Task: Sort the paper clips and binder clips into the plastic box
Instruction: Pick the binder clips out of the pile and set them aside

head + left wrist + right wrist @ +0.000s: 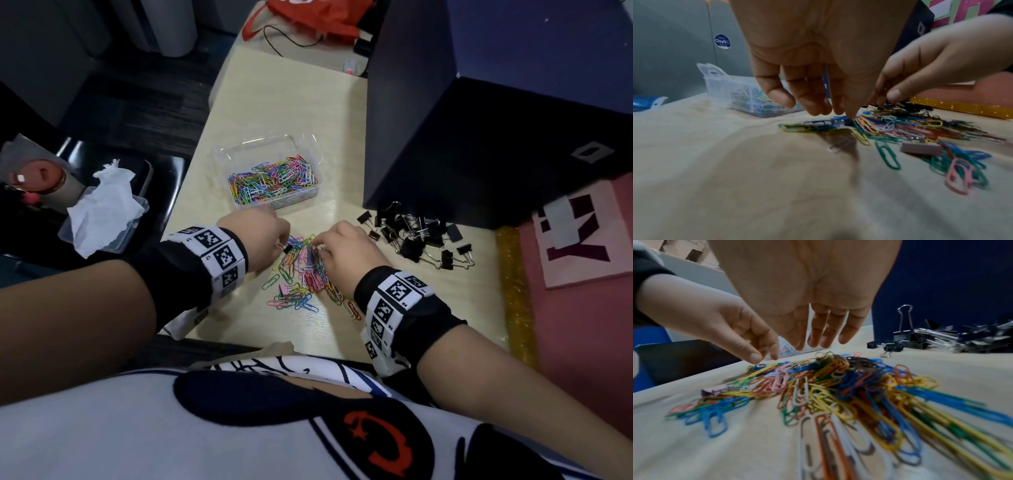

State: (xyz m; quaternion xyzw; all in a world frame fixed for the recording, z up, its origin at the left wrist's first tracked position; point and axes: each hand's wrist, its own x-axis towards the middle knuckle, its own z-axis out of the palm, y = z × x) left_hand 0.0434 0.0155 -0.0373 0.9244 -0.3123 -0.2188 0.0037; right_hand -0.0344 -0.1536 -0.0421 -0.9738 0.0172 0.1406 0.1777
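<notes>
At the left of centre we see our left hand reaching down with fingertips closing on a small black binder clip at the near edge of the loose paper clips, too many to count. Above them sits one clear plastic box, half full of paper clips, bare table beyond it. Our right hand hangs relaxed, fingers spread over the pile, and at right lies a heap of black binder clips against the dark blue box.
</notes>
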